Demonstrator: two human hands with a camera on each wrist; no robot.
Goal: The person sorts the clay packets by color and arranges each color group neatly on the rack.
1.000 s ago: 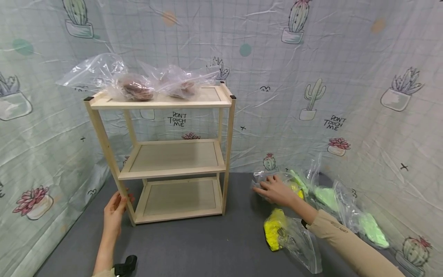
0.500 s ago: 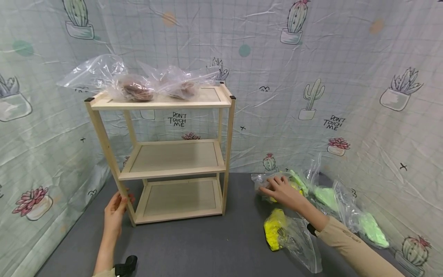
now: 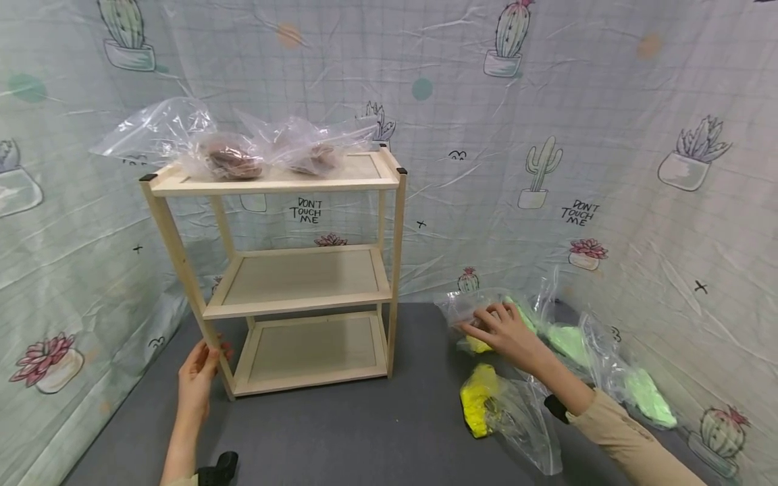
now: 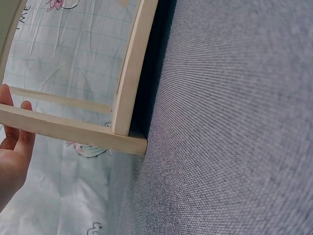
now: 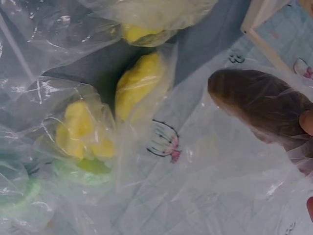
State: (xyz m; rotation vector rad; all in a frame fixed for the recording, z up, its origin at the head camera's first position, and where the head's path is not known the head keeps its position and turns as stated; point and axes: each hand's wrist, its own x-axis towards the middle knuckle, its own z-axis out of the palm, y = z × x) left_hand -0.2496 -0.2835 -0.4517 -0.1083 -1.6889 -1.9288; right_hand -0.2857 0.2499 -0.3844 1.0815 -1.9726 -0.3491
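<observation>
Clearly, a plastic bag [image 5: 244, 147] encloses a brown lump [image 5: 259, 100].

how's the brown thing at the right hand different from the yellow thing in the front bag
The brown thing is dark and long with a rounded end; the yellow thing is bright and curved. The brown thing is held by the right hand; the yellow thing lies on the table. Both are in clear plastic bags.
</observation>
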